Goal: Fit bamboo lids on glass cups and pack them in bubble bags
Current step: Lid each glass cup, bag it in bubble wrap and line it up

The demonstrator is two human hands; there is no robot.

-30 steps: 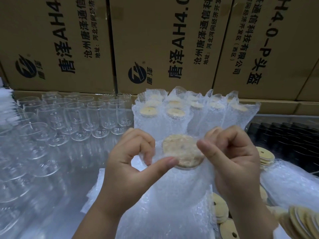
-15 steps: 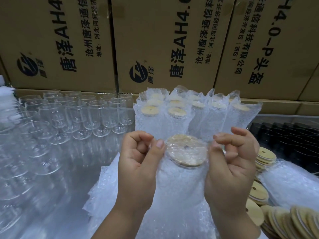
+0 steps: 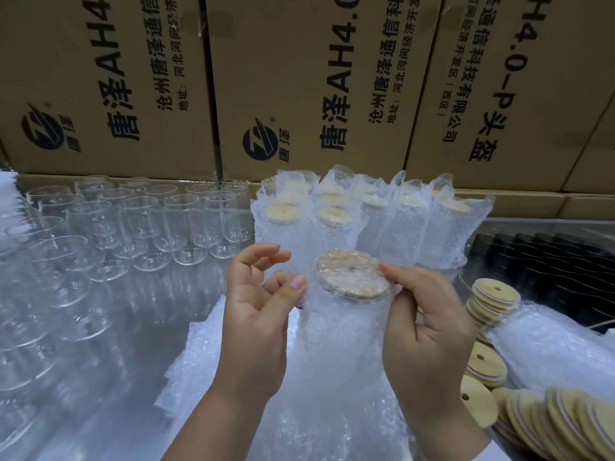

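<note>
A glass cup with a bamboo lid [image 3: 352, 275] stands wrapped in a bubble bag [image 3: 339, 337] at the centre, with the bag's film folded over the lid. My left hand [image 3: 258, 324] pinches the bag's left edge between thumb and forefinger, its other fingers raised. My right hand [image 3: 429, 331] grips the bag's right side, its fingertips at the lid's rim. Behind stand several packed cups [image 3: 362, 214] in bubble bags. Bare glass cups [image 3: 143, 224] fill the left.
Loose bamboo lids [image 3: 492, 302] lie stacked at the right and fanned out at the lower right [image 3: 565, 424]. More bubble bags [image 3: 549, 347] lie beside them. Cardboard cartons [image 3: 299, 84] wall off the back. A black tray [image 3: 545, 261] sits at the right.
Both hands have slid down from the bag's mouth to the cup's sides. The bag's top now lies flat over the lid, and the lid's hole shows through.
</note>
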